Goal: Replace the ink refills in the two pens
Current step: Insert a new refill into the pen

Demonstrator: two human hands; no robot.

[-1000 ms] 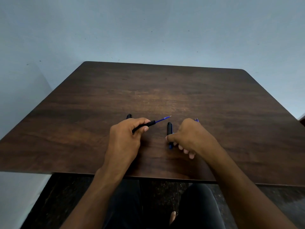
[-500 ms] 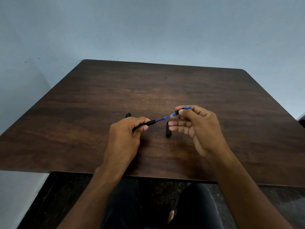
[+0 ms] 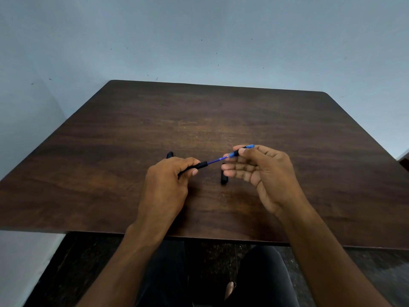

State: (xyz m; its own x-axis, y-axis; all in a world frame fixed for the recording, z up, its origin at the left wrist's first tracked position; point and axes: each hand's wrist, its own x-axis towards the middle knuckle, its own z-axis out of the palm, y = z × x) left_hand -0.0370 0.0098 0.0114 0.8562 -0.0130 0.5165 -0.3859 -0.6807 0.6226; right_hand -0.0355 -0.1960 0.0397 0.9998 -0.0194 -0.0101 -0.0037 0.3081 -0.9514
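My left hand [image 3: 164, 187] grips a black pen barrel [image 3: 200, 166] above the table, its open end pointing right. A thin blue refill [image 3: 215, 161] sticks out of that barrel. My right hand [image 3: 263, 171] pinches a blue-and-black front piece [image 3: 242, 150] between thumb and forefinger, and the refill's tip runs into it. A second black pen part [image 3: 224, 179] lies on the table under my right fingers. Another black piece [image 3: 169, 154] peeks out behind my left hand, mostly hidden.
The dark wooden table [image 3: 221, 120] stands against a pale blue wall. Its near edge runs just in front of my lap, with my dark-trousered legs and a bare foot [image 3: 229, 290] below.
My right hand left the black part on the table, rose with the blue-and-black piece and brought it onto the refill's tip. My left hand has barely moved.
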